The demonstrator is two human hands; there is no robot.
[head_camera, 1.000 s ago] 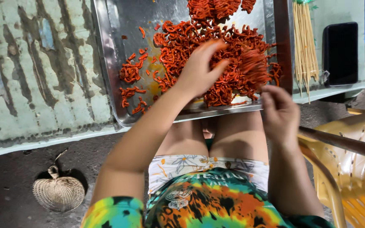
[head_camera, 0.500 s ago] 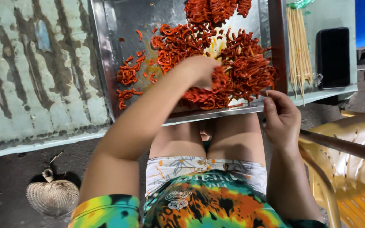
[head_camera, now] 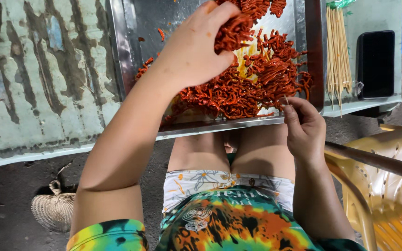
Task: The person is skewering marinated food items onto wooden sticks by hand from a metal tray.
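Red marinated strips [head_camera: 252, 83] heaped in a metal tray [head_camera: 131, 56] at the bench's near edge. Left hand [head_camera: 196, 46], grip clenched on a clump; right hand [head_camera: 303, 128] pinches a thin skewer [head_camera: 286, 99]. Skewer bundle [head_camera: 338, 51] lies beyond the tray's right rim.

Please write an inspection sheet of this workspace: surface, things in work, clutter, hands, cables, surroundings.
Surface: worn table with peeling pale green paint; a metal tray sits on it at the near edge.
Job's things: red-orange strips heaped in the tray; bundle of thin wooden skewers right of the tray.
Clutter: black phone lying beside the skewers.
Hands: left hand closed on a clump of strips above the tray; right hand at the tray's near edge, pinching something thin, too small to tell.
Cables: nothing seen.
Surroundings: woven fan on the dark ground; yellow plastic chair at the right.
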